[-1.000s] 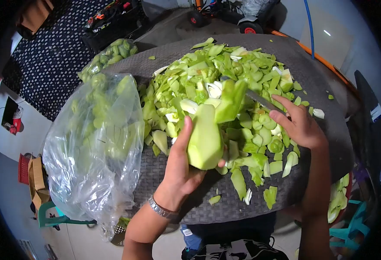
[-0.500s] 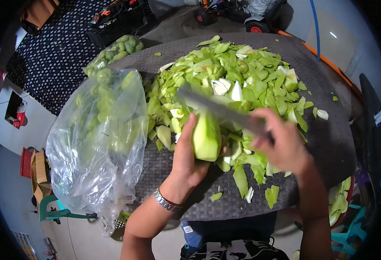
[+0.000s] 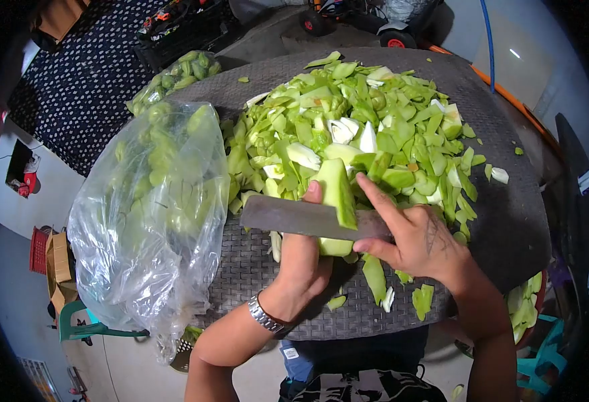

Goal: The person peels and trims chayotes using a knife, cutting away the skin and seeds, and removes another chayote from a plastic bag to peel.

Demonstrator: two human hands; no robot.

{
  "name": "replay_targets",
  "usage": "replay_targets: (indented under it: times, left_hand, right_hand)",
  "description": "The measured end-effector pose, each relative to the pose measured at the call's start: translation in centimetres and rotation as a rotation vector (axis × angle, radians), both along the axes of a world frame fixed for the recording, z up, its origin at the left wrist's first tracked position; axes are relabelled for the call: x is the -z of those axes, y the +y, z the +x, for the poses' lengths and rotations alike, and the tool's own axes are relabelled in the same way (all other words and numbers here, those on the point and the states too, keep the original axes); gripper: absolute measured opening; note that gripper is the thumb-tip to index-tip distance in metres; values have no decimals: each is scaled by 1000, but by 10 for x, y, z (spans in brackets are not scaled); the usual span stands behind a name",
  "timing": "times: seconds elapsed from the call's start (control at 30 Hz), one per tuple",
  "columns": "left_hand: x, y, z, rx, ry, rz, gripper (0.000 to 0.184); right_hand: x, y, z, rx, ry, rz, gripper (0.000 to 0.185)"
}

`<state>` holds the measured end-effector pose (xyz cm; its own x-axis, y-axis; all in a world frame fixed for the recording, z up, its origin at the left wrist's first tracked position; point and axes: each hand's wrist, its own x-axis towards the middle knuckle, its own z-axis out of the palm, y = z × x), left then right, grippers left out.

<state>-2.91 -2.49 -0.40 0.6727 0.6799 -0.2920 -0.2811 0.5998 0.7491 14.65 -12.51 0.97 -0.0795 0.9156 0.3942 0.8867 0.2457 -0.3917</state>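
A pale green peeled vegetable (image 3: 335, 191) sits in my left hand (image 3: 304, 258), its thumb along the left side and the other fingers mostly hidden behind. My right hand (image 3: 418, 241) grips a wide-bladed knife (image 3: 288, 216), index finger stretched toward the vegetable and thumb low on the blade. The blade lies across the vegetable near its lower end, pointing left, with a strip of green flesh over its edge. Beyond both hands a large heap of green peelings and white pieces (image 3: 402, 127) covers much of the dark woven tabletop (image 3: 241, 268).
A clear plastic bag of green vegetables (image 3: 154, 201) rests at the table's left. Another bag (image 3: 180, 74) lies behind it. Green plastic chairs (image 3: 100, 328) stand by both sides, and a container of peelings (image 3: 524, 308) is below right. An orange pole (image 3: 509, 100) runs behind.
The knife has swung from above the vegetable down across its lower part. My right hand has come down and nearer my left hand. The large green slice seen earlier at the blade is gone from there.
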Motion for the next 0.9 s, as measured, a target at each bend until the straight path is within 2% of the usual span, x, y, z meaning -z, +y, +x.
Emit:
replay_targets:
  times: [0.07,0.1,0.13,0.27,0.3,0.37,0.43,0.5,0.53,0.57,0.67,0.7,0.73,0.87,0.9]
  left_hand:
    - [4,-2,-3,-24,112,-5,64]
    - [1,-5,-1,-80,11,-56,50]
    - [1,-4,-1,-62,2,-56,50]
    - [1,-3,-3,24,-8,-64,54]
    - [-9,-5,-2,37,24,-48,55]
    - [-16,-6,-3,64,28,-27,57]
    - [-15,-1,-4,70,-55,-74,58]
    - [-16,2,-1,-15,-70,-199,60]
    - [-16,4,0,-31,-65,-178,60]
    - [-17,6,-1,-48,-57,-158,60]
    - [-17,11,-6,-68,-69,-122,60]
    - [-16,13,-8,-70,-79,-115,59]
    - [-15,14,-9,-73,-90,-107,59]
    - [-8,15,-9,-80,-105,-168,61]
    - [-8,12,-9,-63,-139,-192,61]
  right_hand:
    - [-2,0,6,53,13,-42,87]
    - [-6,-2,9,93,39,-106,85]
    - [-9,-2,11,136,65,-170,83]
    - [1,3,28,208,79,-117,83]
    - [-12,2,32,267,170,-292,80]
    - [-7,6,50,349,369,-394,77]
    - [-10,3,63,365,712,-508,70]
    - [-21,0,61,396,933,-509,73]
    - [-28,-1,58,408,1044,-510,76]
    - [-31,-1,54,402,1092,-481,83]
    - [-33,-3,51,158,1605,-621,80]
    - [-33,-5,43,109,1568,-650,86]
    - [-35,-6,32,150,1360,-664,81]
    - [4,-8,-18,-23,499,-58,87]
    - [-1,-10,-22,-54,283,-46,94]
